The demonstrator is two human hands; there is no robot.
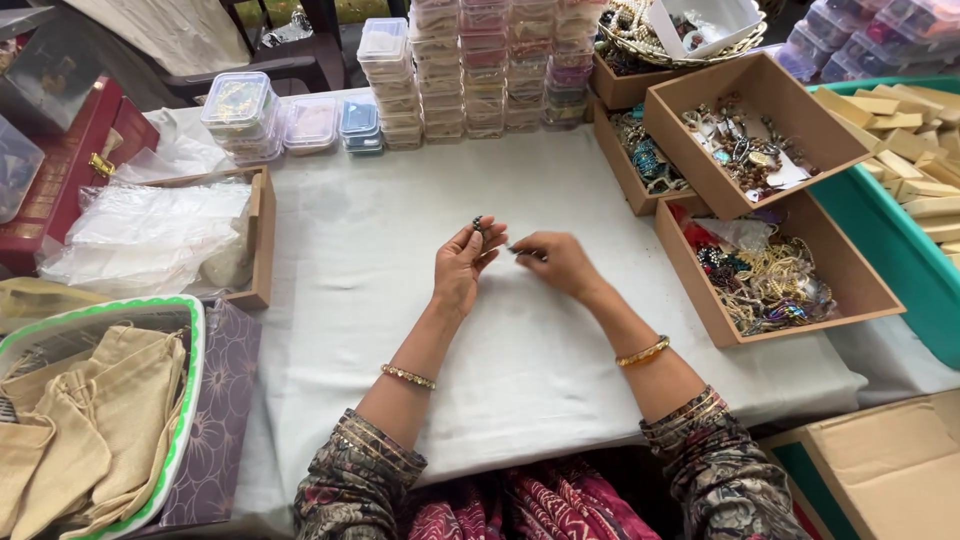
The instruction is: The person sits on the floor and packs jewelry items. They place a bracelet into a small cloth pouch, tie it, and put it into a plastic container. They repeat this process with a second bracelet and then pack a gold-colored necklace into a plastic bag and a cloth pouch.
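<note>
- Hands meet over the middle of the white surface (520, 360), both forearms angling in from the near edge.
- Left hand (462, 268) is raised with palm turned inward, thumb and forefinger pinched on a small dark bead (478, 223) held just above its fingertips.
- Right hand (556, 262) lies knuckles up, fingers curled narrow around a thin dark pin (518, 249) whose tip points at the left hand; the two hands are just apart.
- One bangle (408, 376) sits on the left wrist, one gold bangle (642, 352) on the right.
- Right of the right hand: three open cardboard trays of jewellery, the nearest tray (860, 270) close beside the forearm, the middle one (790, 85) stacked partly over it.
- Beyond the hands: several columns of clear lidded boxes (490, 70) stand along the far edge, with shorter stacks to their left; exact count cannot be told.
- Left of the left hand: one wooden box of plastic bags (262, 235), and nearer, one green-rimmed basket (190, 400) of cloth pouches.
- Open cloth lies all around the hands, widest toward the near edge and to the left; the trays crowd the right side.
</note>
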